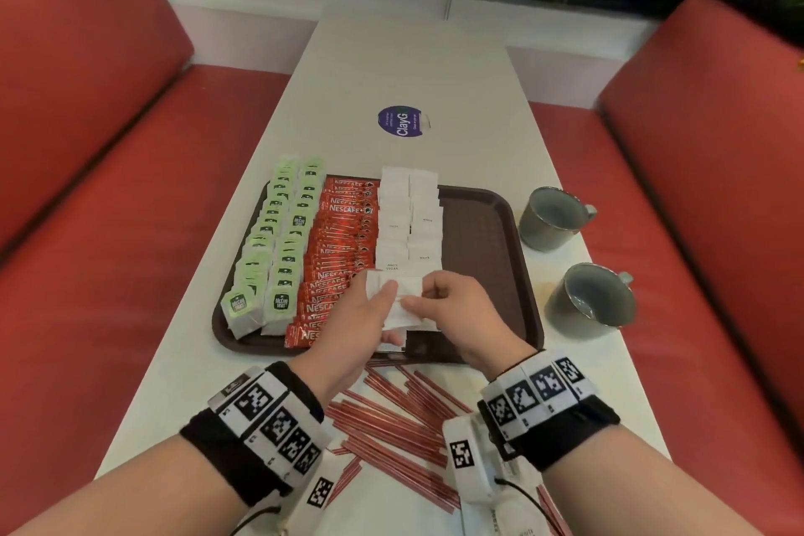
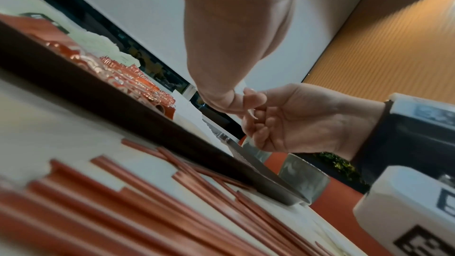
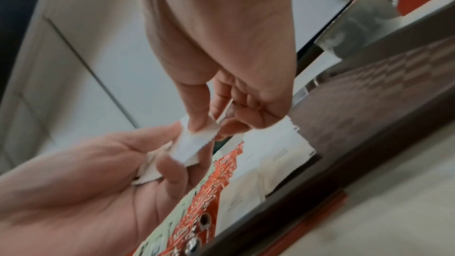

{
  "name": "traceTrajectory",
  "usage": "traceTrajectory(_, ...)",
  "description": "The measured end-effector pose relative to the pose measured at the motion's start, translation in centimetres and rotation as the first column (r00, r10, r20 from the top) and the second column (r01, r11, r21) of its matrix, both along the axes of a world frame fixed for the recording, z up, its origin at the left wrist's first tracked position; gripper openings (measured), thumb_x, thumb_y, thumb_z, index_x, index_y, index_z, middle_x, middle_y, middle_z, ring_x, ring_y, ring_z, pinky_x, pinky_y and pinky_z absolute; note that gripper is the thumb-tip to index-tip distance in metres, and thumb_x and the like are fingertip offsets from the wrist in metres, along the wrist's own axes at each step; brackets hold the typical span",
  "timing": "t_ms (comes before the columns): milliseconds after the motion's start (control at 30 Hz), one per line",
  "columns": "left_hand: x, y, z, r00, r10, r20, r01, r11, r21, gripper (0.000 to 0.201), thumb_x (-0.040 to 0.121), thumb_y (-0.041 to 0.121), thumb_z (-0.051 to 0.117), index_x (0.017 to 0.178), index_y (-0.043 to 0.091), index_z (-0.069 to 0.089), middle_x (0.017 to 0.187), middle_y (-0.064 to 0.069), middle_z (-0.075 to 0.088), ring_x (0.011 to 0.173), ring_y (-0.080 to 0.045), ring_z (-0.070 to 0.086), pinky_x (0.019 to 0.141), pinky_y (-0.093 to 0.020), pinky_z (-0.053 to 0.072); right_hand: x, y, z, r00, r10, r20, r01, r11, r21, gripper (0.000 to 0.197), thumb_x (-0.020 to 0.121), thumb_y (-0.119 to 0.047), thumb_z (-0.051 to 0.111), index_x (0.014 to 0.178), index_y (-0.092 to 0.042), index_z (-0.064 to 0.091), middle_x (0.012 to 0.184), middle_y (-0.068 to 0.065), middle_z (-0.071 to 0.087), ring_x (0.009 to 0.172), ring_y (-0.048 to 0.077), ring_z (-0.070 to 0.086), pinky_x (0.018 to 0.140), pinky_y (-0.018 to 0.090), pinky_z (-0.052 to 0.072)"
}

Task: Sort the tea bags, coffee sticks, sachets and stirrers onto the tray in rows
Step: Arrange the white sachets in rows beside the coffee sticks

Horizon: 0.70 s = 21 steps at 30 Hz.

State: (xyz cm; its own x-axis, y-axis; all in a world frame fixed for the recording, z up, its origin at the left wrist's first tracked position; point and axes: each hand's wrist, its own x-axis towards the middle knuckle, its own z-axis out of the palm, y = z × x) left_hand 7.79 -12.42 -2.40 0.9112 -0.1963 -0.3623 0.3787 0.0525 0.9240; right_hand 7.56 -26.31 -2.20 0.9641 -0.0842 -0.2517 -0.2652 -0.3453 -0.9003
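Note:
On the brown tray (image 1: pixel 478 239) lie two columns of green tea bags (image 1: pixel 278 239), a column of red coffee sticks (image 1: pixel 343 239) and two columns of white sugar sachets (image 1: pixel 409 213). Over the tray's front edge my left hand (image 1: pixel 383 296) holds a small bunch of white sachets (image 1: pixel 402 289). My right hand (image 1: pixel 417 300) pinches one sachet (image 3: pixel 187 149) of that bunch between thumb and forefinger. Red stirrers (image 1: pixel 391 413) lie scattered on the white table in front of the tray, under my wrists.
Two grey mugs (image 1: pixel 552 218) (image 1: pixel 591 300) stand on the table just right of the tray. A round purple sticker (image 1: pixel 402 121) lies beyond the tray. Red bench seats flank the table on both sides. The tray's right strip is bare.

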Motion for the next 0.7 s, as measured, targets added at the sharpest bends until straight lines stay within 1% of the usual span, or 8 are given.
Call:
traceTrajectory(100,0.3,0.0,0.3,0.998,0.034,-0.055,-0.036,0.999,-0.026,0.020,0.103,0.028,0.035,0.115,0.030,0.050,0.111,0.002,0.065,0.083,-0.017,0.065,0.057,-0.028,0.053,-0.1,-1.2,0.2,0.993,-0.095,-0.073,0.105,0.985,0.137,0.011,0.082,-0.008,0.071,0.084,0.001,0.063,0.073,0.003,0.065,0.055,0.001,0.059,0.049,0.013,0.043)
traceTrajectory(233,0.9,0.6,-0.3,0.986,0.107,-0.124,-0.109,0.994,-0.006,0.022,0.103,0.024,0.034,0.119,0.021,0.049,0.102,-0.008,0.067,0.080,-0.024,0.068,0.054,-0.030,0.054,0.2,-3.0,-0.3,0.975,-0.159,-0.154,0.168,0.985,0.044,0.019,0.082,-0.008,0.073,0.068,-0.011,0.059,0.069,-0.002,0.067,0.054,0.001,0.061,0.047,0.013,0.044)
traceTrajectory(333,1.1,1.1,-1.1,0.984,0.117,-0.136,-0.106,0.991,0.087,0.040,0.101,0.032,0.038,0.137,0.016,0.042,0.127,-0.007,0.059,0.076,-0.023,0.065,0.047,-0.026,0.050,0.4,-3.3,-1.1,0.973,-0.129,-0.189,0.109,0.988,-0.112,0.027,0.080,-0.010,0.074,0.063,-0.014,0.054,0.074,0.002,0.066,0.066,0.012,0.061,0.057,0.022,0.047)
traceTrajectory(400,1.2,1.3,-1.4,0.988,0.098,-0.123,-0.080,0.987,0.138,0.049,0.099,0.036,0.038,0.145,0.019,0.034,0.132,-0.006,0.055,0.079,-0.024,0.061,0.056,-0.027,0.050,0.7,-3.1,-1.4,0.968,-0.121,-0.219,0.088,0.984,-0.157,0.030,0.079,-0.013,0.075,0.061,-0.014,0.051,0.072,0.003,0.063,0.064,0.013,0.057,0.056,0.023,0.045)
traceTrajectory(467,1.2,1.3,-1.4,0.989,0.083,-0.122,-0.064,0.986,0.153,0.049,0.099,0.036,0.038,0.146,0.023,0.031,0.137,-0.003,0.051,0.109,-0.025,0.056,0.083,-0.037,0.052,0.8,-2.8,-1.5,0.961,-0.108,-0.253,0.059,0.979,-0.194,0.032,0.079,-0.017,0.076,0.060,-0.015,0.050,0.067,0.001,0.059,0.059,0.012,0.051,0.053,0.023,0.041)
traceTrajectory(533,1.2,1.3,-1.3,0.990,0.073,-0.122,-0.054,0.987,0.153,0.043,0.100,0.033,0.037,0.143,0.027,0.036,0.140,0.004,0.047,0.123,-0.021,0.046,0.090,-0.037,0.045,1.1,-2.6,-1.5,0.957,-0.090,-0.276,0.015,0.965,-0.264,0.029,0.079,-0.020,0.076,0.063,-0.014,0.052,0.070,0.002,0.060,0.061,0.013,0.052,0.058,0.026,0.045)
traceTrajectory(633,1.2,1.3,-1.1,0.996,0.033,-0.085,-0.018,0.985,0.171,0.024,0.101,0.030,0.038,0.120,0.034,0.052,0.121,0.009,0.056,0.106,-0.014,0.050,0.076,-0.032,0.043,1.3,-2.2,-1.4,0.949,-0.058,-0.310,-0.064,0.927,-0.370,0.027,0.079,-0.024,0.076,0.067,-0.015,0.054,0.080,0.005,0.064,0.071,0.016,0.057,0.069,0.028,0.049)
traceTrajectory(700,1.2,1.4,-1.2,0.999,0.011,-0.049,-0.001,0.979,0.202,0.017,0.100,0.029,0.041,0.105,0.033,0.056,0.108,0.010,0.059,0.093,-0.010,0.050,0.073,-0.029,0.043,1.4,-2.1,-1.2,0.949,-0.041,-0.313,-0.101,0.900,-0.424,0.025,0.079,-0.026,0.075,0.071,-0.017,0.053,0.085,0.004,0.065,0.078,0.016,0.058,0.068,0.025,0.045)
